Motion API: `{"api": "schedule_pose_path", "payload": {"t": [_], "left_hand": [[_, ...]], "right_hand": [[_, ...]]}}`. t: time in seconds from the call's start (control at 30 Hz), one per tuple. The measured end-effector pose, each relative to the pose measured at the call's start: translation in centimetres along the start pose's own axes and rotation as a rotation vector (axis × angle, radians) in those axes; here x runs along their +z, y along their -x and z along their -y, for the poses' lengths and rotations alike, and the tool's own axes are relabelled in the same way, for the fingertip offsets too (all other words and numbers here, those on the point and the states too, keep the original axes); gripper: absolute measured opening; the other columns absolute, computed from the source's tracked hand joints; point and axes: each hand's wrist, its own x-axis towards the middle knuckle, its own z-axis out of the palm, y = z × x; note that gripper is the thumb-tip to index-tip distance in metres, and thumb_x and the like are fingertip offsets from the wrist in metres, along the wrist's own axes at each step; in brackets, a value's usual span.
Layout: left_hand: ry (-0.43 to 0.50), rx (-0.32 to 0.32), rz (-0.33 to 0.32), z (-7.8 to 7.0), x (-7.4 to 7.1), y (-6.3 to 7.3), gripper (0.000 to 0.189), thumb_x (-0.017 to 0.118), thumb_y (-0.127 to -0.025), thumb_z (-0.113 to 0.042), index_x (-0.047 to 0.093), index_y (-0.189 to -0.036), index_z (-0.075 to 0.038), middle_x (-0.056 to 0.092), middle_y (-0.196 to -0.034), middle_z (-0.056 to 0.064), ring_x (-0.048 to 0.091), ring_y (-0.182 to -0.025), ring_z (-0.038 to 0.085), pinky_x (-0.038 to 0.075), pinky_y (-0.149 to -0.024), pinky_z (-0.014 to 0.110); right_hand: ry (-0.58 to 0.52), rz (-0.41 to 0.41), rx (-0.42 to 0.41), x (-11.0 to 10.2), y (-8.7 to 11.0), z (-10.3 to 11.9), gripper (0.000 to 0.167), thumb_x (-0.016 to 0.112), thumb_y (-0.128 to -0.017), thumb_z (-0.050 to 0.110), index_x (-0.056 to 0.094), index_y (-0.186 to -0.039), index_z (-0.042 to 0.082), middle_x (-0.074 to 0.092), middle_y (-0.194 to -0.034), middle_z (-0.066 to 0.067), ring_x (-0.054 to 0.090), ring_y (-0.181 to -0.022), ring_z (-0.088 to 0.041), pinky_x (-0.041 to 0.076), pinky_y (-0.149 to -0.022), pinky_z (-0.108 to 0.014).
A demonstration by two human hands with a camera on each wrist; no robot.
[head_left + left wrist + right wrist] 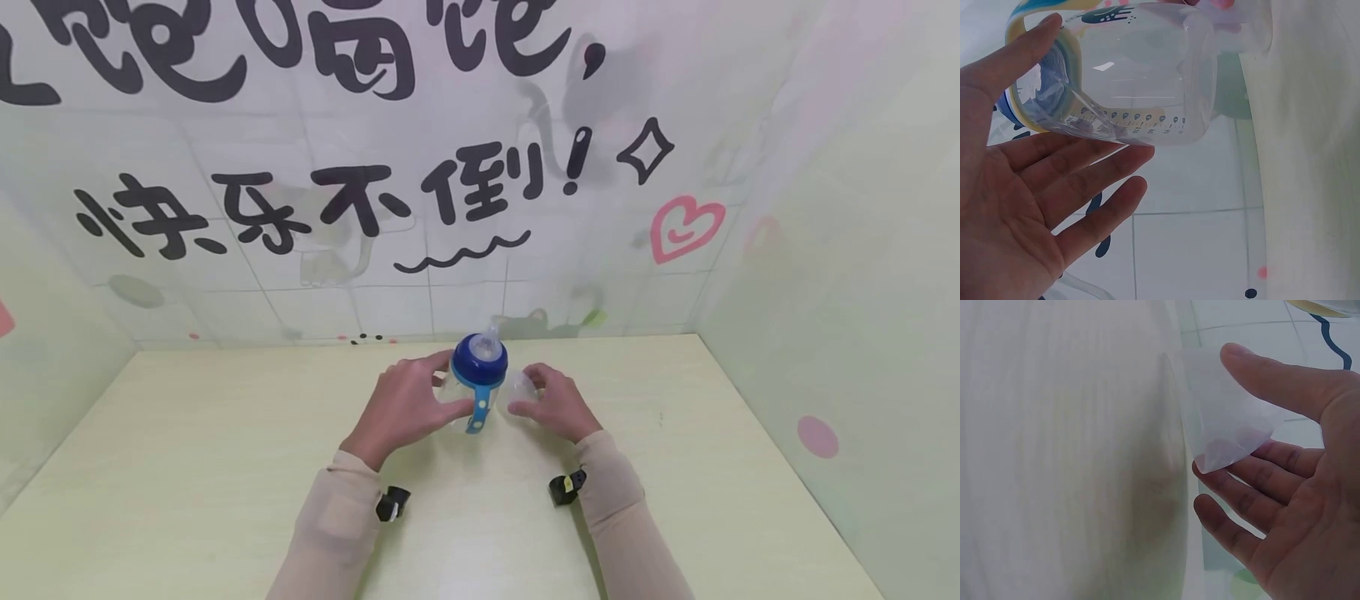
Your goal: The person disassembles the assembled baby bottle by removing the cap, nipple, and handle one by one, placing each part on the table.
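A clear baby bottle (480,360) with a dark blue collar, a translucent teat and a light blue dotted handle stands roughly upright in my left hand (405,404). The thumb lies across the handle side and the fingers support the far side. In the left wrist view, the bottle (1141,69) shows printed measuring marks, and its base appears raised off the table. Just to its right, my right hand (561,406) grips a translucent dome-shaped cap (519,387) between thumb and fingers. The right wrist view shows the cap (1216,406) with its wide rim at the tabletop.
The pale wood-grain table (225,500) ends at a white back wall (337,308) with dark lettering. A side wall (847,333) rises on the right, another on the left. Black wrist straps (393,504) sit on both sleeves.
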Motion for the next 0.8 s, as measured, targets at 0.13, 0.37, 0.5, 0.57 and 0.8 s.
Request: {"api": "schedule_pose_path", "payload": {"t": [0.13, 0.37, 0.5, 0.57, 0.8], "left_hand": [[-0.012, -0.002, -0.005, 0.06, -0.05, 0.01, 0.064, 0.078, -0.078, -0.045, 0.064, -0.131, -0.011, 0.074, -0.109, 0.006, 0.072, -0.089, 0.021, 0.056, -0.075, 0.041], [-0.015, 0.007, -0.004, 0.20, 0.03, -0.06, 0.063, 0.078, -0.079, -0.043, 0.064, -0.131, -0.011, 0.074, -0.110, 0.007, 0.072, -0.090, 0.022, 0.056, -0.075, 0.043], [-0.006, 0.009, -0.006, 0.10, -0.03, -0.02, 0.063, 0.078, -0.079, -0.043, 0.064, -0.131, -0.010, 0.074, -0.110, 0.007, 0.073, -0.090, 0.023, 0.056, -0.075, 0.042], [0.000, 0.010, -0.007, 0.07, -0.03, 0.01, 0.063, 0.078, -0.079, -0.042, 0.064, -0.131, -0.010, 0.074, -0.110, 0.007, 0.073, -0.090, 0.024, 0.056, -0.075, 0.042], [0.006, 0.008, -0.005, 0.18, 0.06, -0.03, 0.061, 0.078, -0.079, -0.042, 0.065, -0.130, -0.011, 0.074, -0.110, 0.006, 0.073, -0.091, 0.025, 0.056, -0.076, 0.043]], "right_hand": [[0.036, 0.005, 0.007, -0.05, -0.06, 0.07, 0.052, 0.086, -0.077, 0.018, 0.061, -0.119, 0.000, 0.068, -0.116, -0.017, 0.064, -0.110, -0.033, 0.049, -0.094, -0.048], [0.053, 0.005, 0.003, 0.08, -0.17, -0.22, 0.052, 0.087, -0.076, 0.016, 0.062, -0.118, 0.000, 0.069, -0.113, -0.016, 0.064, -0.106, -0.031, 0.050, -0.091, -0.047], [0.060, -0.001, -0.008, 0.24, -0.23, -0.50, 0.051, 0.087, -0.075, 0.015, 0.062, -0.117, 0.001, 0.070, -0.112, -0.014, 0.064, -0.106, -0.031, 0.050, -0.091, -0.047], [0.061, 0.000, -0.004, 0.27, -0.23, -0.52, 0.051, 0.087, -0.075, 0.015, 0.062, -0.118, 0.001, 0.069, -0.113, -0.014, 0.064, -0.107, -0.031, 0.050, -0.091, -0.047], [0.069, 0.012, -0.001, -0.24, -0.13, 0.13, 0.069, 0.085, -0.078, 0.016, 0.053, -0.137, -0.001, 0.060, -0.132, -0.021, 0.060, -0.117, -0.036, 0.048, -0.098, -0.050]]}}
